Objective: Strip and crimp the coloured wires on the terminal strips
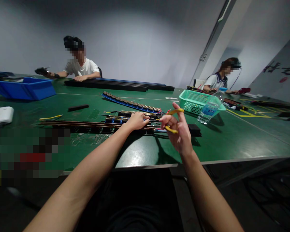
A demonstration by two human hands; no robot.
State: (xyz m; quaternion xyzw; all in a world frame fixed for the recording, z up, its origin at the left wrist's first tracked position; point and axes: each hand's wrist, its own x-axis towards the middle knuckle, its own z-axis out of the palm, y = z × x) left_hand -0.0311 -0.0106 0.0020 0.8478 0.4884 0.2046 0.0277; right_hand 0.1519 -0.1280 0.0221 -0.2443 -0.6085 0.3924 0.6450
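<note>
My left hand (137, 121) is closed over the right end of a black strip (91, 125) with copper-coloured edges. Its fingertips and whatever lies beneath them are partly hidden. In my right hand (181, 132) is a pair of yellow-handled pliers (172, 129); the handles stand apart, and the jaws point left toward my left fingertips. Thin coloured wires (160, 130) come out of the strip ends between my hands. Behind them lies a blue-based strip (131, 102) set at a slant.
A green basket (187, 102) and a tilted water bottle (209, 109) stand at the right. To the left are a blue bin (26, 90) and a short black bar (78, 107). Long black bars (106, 85) lie at the back. Two people work across the green table (244, 138).
</note>
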